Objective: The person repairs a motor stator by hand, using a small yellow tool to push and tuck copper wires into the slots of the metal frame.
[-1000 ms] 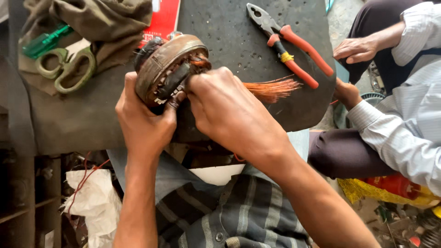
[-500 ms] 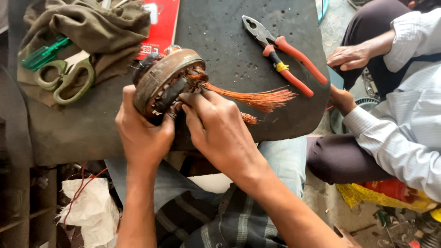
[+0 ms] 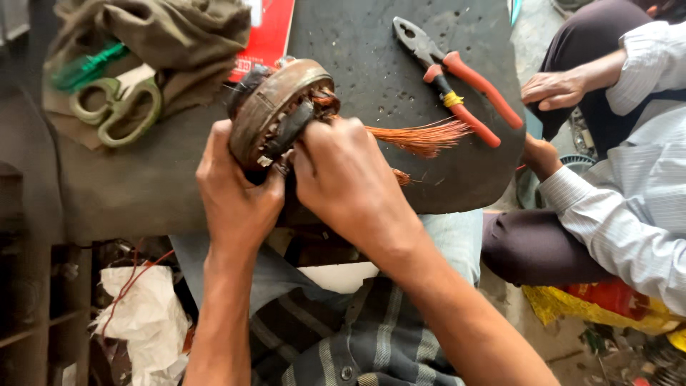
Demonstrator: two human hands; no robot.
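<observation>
Gripping motor stator (image 3: 275, 111) — my left hand (image 3: 236, 189) clasped beneath it; right hand (image 3: 343, 175) fingers closed on its copper wires (image 3: 421, 136) | pliers (image 3: 457, 78) right of stator; scissors (image 3: 118, 107) left

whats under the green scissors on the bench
The green scissors lie on a crumpled olive cloth; a green-handled tool pokes out beside them. Whatever lies beneath the cloth is hidden.
</observation>
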